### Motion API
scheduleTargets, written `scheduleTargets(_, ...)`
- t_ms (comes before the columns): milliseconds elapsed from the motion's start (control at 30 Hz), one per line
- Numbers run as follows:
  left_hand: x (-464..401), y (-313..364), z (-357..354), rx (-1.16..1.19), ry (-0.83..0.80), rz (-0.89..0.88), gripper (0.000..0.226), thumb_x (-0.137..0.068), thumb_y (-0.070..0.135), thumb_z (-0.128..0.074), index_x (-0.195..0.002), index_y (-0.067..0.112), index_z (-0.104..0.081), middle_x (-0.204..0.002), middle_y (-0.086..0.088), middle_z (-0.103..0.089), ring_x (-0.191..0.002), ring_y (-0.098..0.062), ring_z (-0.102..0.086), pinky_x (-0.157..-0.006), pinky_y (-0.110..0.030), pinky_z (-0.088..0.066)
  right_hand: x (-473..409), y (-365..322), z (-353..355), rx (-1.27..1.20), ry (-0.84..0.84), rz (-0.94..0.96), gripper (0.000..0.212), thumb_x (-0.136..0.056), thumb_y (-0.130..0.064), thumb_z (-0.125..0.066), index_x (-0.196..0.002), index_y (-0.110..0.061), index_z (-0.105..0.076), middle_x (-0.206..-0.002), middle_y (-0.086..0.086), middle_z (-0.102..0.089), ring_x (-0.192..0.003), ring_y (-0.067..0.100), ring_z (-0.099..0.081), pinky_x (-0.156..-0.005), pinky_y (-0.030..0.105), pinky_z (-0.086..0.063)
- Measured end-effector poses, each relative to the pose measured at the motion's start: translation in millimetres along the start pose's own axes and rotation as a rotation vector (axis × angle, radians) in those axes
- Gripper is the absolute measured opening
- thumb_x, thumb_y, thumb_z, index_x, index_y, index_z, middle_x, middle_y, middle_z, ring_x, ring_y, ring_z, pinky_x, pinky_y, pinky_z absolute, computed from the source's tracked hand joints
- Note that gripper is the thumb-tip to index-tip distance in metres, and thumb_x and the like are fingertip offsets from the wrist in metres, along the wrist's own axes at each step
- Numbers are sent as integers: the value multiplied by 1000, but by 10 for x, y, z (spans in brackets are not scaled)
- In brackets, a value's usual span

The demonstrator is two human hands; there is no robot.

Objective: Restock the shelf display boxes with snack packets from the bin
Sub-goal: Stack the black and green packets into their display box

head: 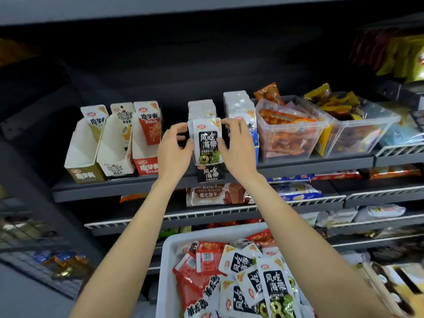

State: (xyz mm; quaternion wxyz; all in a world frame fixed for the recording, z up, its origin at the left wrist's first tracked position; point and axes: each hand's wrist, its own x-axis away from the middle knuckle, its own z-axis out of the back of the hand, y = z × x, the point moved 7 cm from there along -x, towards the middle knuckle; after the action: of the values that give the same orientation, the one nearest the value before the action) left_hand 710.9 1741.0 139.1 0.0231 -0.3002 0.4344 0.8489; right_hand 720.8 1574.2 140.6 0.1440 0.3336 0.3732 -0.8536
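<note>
Dark grey tiered shop shelving (96, 191) under dim light

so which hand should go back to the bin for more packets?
Right, probably. The bin sits low and right of centre, beneath the right hand. Left hand can steady the black-and-white packets.

Dark shelf (160, 183), three white display boxes (115, 154) at left, a black box (210, 174) beside them, a blue box (253, 138); two clear tubs (290, 136) of packets at right

Display boxes (119, 154) stand left of the tubs (291, 134) on the shelf (128, 188), the bin (169, 260) below in front.
</note>
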Motion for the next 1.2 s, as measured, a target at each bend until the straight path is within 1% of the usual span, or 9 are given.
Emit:
scheduleTargets(100,468,196,179,-6,178,-195,16,-92,22,-51,-95,14,-65,-90,5,-66,-80,-11,-59,-66,-30,-49,451,-2,191,-100,-12,17,27,-91,-13,-56,-117,-11,-56,-110,2,-62,-102,17,-56,-88,28,-43)
scheduleTargets(200,998,256,163,-3,164,-371,26,-93,22,-48,-79,9,-66,-71,1,-64,-65,-12,-55,-59,-21,-40,962,143,267,-143,-162,-49,19,-93,-17,-56,-111,-15,-59,-89,-6,-68,-74,-1,-58,-72,17,-44)
scheduleTargets(300,1476,76,-99,-70,-113,-396,26,-91,25,-49,-82,11,-68,-74,3,-65,-68,-11,-58,-61,-25,-47,1552,510,185,-68,-445,-212,15,-92,-18,-58,-107,-17,-61,-84,-9,-67,-75,4,-62,-73,24,-53)
scheduleTargets(467,2260,-695,-700,-339,-824,74,33,-91,41,-55,-119,25,-57,-121,7,-61,-110,-12,-56,-94,-36,-47,2453,1171,169,340,-820,-423,26,-93,-27,-55,-118,-17,-57,-113,2,-65,-101,20,-63,-86,38,-52)
scheduleTargets(667,2792,-769,-1071,-554,-1012,157,86,-76,76,-48,-141,21,-36,-142,-2,-37,-133,-23,-33,-107,-38,-32,2949,1270,302,672,-950,-491,54,-94,-49,-45,-139,-20,-38,-133,13,-45,-130,31,-38,-101,37,-40)
scheduleTargets(767,2854,-727,-1201,-673,-1023,131,96,-70,81,-50,-138,15,-34,-135,-7,-42,-127,-26,-38,-104,-40,-34,2992,1255,275,616,-994,-517,67,-90,-55,-50,-146,-31,-24,-134,17,-40,-132,35,-32,-99,39,-41)
scheduleTargets(900,2873,-670,-1318,-678,-1034,144,88,-69,72,-63,-131,14,-40,-127,-5,-53,-120,-25,-46,-99,-37,-38,2943,1241,264,451,-924,-587,81,-83,-48,-65,-146,-23,-21,-130,15,-45,-119,30,-47,-87,37,-46)
scheduleTargets(1067,2707,-787,-1134,-333,-866,392,55,-74,41,-77,-116,20,-48,-102,8,-56,-87,-9,-52,-59,-14,-36,2927,1321,391,217,-616,-784,65,-79,-29,-75,-131,-8,-43,-123,12,-59,-113,29,-57,-84,33,-45)
scheduleTargets(1200,2596,-977,-816,83,-584,601,21,-86,15,-66,-101,20,-52,-102,7,-61,-89,-8,-60,-60,-11,-42,2914,1296,471,72,-446,-798,44,-86,-15,-68,-124,-7,-47,-115,11,-61,-103,31,-60,-72,28,-40)
